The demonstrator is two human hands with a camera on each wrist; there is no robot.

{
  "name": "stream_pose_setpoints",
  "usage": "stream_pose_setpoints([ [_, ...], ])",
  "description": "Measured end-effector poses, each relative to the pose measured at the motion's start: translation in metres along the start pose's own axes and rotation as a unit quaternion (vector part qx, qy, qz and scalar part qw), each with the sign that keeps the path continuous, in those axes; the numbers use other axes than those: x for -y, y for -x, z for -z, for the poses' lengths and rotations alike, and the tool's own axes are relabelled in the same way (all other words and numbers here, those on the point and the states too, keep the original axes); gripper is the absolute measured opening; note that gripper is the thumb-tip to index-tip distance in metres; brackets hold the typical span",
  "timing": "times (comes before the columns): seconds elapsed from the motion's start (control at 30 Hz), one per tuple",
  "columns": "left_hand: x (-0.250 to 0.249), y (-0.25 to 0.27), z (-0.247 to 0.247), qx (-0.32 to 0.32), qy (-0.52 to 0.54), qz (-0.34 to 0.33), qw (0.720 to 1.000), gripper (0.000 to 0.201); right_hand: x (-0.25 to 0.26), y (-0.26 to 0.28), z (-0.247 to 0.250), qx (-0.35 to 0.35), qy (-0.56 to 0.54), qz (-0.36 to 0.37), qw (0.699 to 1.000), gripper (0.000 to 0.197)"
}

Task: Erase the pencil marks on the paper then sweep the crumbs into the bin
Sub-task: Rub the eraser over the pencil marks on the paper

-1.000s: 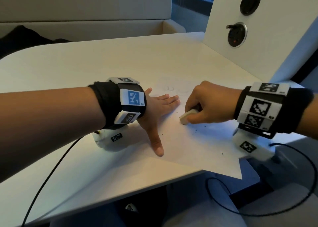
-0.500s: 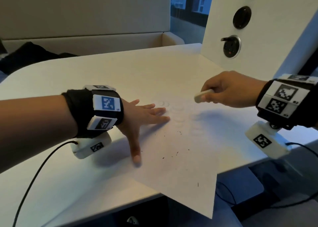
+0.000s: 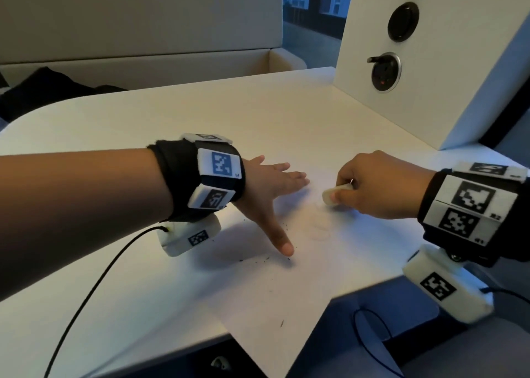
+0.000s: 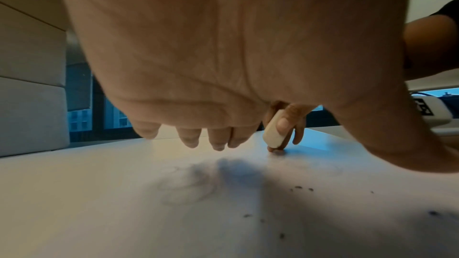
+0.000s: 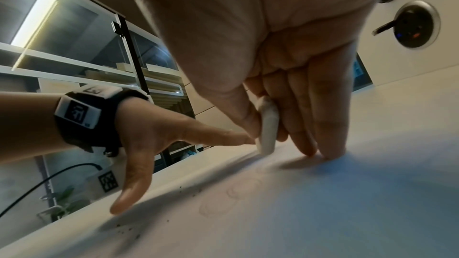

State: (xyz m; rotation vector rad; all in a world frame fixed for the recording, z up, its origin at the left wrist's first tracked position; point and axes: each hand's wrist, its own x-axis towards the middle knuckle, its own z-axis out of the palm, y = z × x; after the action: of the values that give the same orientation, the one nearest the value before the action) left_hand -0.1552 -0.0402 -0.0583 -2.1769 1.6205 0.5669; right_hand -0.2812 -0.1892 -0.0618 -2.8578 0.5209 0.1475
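Note:
A white sheet of paper (image 3: 286,291) lies on the white table (image 3: 200,114), one corner hanging over the front edge. Faint pencil loops (image 3: 321,225) (image 4: 183,185) (image 5: 238,189) show near its middle. My left hand (image 3: 275,191) lies flat with fingers spread, pressing the paper down. My right hand (image 3: 372,188) pinches a white eraser (image 3: 335,194) (image 4: 273,134) (image 5: 267,128) between thumb and fingers, its tip at the paper just right of the left fingertips. Dark crumbs (image 3: 266,258) (image 4: 300,189) (image 5: 129,229) lie scattered around the left thumb.
A white upright panel (image 3: 447,71) with round black sockets (image 3: 384,72) stands at the back right of the table. A black cable (image 3: 86,300) runs from the left wrist over the table. A beige bench (image 3: 143,62) sits behind. No bin is in view.
The right hand lifted the eraser off the paper and away to the far right, then came back down to the marks beside the left fingers. The left hand stayed pressed on the paper.

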Motion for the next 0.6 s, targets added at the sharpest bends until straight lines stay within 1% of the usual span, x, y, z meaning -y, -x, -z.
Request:
stream_pose_setpoints([
  [0.07, -0.009, -0.006, 0.0, -0.011, -0.009, -0.014, 1.0, 0.126, 0.005, 0.001, 0.001, -0.011, -0.001, 0.012, 1.0, 0.028],
  [0.13, -0.014, -0.013, -0.002, -0.015, -0.014, -0.025, 0.999, 0.129, 0.009, 0.001, 0.003, -0.022, 0.009, 0.044, 0.999, 0.027],
  [0.2, -0.015, -0.02, -0.005, -0.007, -0.016, -0.025, 1.0, 0.132, 0.012, -0.001, 0.002, -0.03, 0.05, 0.08, 0.995, 0.029],
  [0.27, -0.014, -0.024, -0.006, 0.004, -0.016, -0.019, 1.0, 0.135, 0.015, -0.001, -0.001, -0.035, 0.084, 0.1, 0.991, 0.03],
  [0.33, -0.014, -0.025, -0.005, 0.013, -0.023, -0.018, 0.999, 0.133, 0.019, 0.002, -0.006, -0.03, 0.088, 0.121, 0.988, 0.031],
  [0.43, -0.015, -0.025, -0.002, 0.018, -0.031, -0.039, 0.999, 0.12, 0.03, 0.008, -0.012, 0.012, 0.066, 0.164, 0.984, 0.031],
  [0.5, -0.014, -0.026, -0.003, 0.016, -0.03, -0.038, 0.999, 0.124, 0.029, 0.003, -0.008, 0.018, 0.056, 0.151, 0.987, 0.029],
  [0.6, -0.012, -0.028, -0.006, 0.009, -0.038, -0.025, 0.999, 0.134, 0.018, -0.011, -0.001, -0.018, 0.064, 0.117, 0.991, 0.029],
])
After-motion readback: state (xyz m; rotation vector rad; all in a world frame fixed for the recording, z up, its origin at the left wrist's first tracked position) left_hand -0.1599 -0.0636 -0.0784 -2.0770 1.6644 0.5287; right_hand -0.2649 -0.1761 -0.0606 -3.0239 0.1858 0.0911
